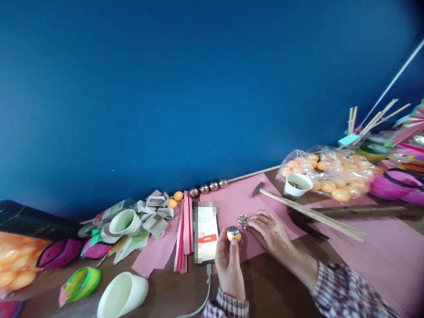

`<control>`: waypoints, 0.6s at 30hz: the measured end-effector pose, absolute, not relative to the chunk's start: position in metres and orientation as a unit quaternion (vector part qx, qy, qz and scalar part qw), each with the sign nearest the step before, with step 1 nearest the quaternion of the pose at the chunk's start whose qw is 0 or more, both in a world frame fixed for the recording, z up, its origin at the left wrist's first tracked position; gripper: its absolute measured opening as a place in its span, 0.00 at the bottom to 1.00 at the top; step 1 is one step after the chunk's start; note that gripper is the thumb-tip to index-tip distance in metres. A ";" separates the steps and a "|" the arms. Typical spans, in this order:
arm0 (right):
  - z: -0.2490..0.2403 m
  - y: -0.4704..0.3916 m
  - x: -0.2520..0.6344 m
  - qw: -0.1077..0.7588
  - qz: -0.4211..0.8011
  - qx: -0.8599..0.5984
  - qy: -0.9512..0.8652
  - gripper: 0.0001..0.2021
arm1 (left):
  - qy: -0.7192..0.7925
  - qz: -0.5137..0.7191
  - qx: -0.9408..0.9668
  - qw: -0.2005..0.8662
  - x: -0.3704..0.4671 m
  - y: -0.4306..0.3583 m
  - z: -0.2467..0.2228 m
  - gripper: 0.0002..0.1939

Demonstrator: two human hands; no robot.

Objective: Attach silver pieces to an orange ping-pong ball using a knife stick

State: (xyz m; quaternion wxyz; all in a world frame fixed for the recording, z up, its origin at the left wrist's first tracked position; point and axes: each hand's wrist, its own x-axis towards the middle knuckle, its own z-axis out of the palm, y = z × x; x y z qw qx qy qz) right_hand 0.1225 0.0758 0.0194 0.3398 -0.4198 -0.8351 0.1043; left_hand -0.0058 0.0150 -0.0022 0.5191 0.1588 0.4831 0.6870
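Head view: left hand (229, 264) grasps a silver-topped orange ball (234, 234) between thumb and fingers, beside a phone (208, 248). Right hand (269, 233) has bent fingers at silver studs (243, 220) on pink paper (236, 198); cannot tell whether it pinches any.

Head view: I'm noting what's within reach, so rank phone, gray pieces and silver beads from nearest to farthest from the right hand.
1. Silver beads, at the right hand
2. Phone, farther left
3. Gray pieces, left beyond that
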 end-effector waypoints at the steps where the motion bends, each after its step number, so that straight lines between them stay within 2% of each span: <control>1: 0.020 0.075 0.123 0.346 0.114 -0.423 -0.830 0.08 | 0.484 0.686 0.158 0.520 -0.006 0.015 -0.002 0.21; 4: 0.020 0.072 0.121 0.379 0.175 -0.436 -0.797 0.06 | 0.475 0.681 0.153 0.536 -0.006 0.014 0.002 0.23; 8: 0.023 0.062 0.115 0.444 0.334 -0.453 -0.697 0.07 | 0.462 0.678 0.143 0.553 -0.005 0.015 0.005 0.25; 11: 0.026 0.055 0.109 0.442 0.427 -0.442 -0.653 0.06 | 0.498 0.673 0.160 0.523 -0.006 0.016 0.005 0.23; 14: 0.027 0.053 0.105 0.433 0.451 -0.422 -0.656 0.06 | 0.544 0.657 0.208 0.478 -0.007 0.016 0.005 0.21; 18: 0.026 0.054 0.104 0.428 0.455 -0.414 -0.662 0.05 | 0.541 0.650 0.242 0.476 -0.007 0.015 0.004 0.22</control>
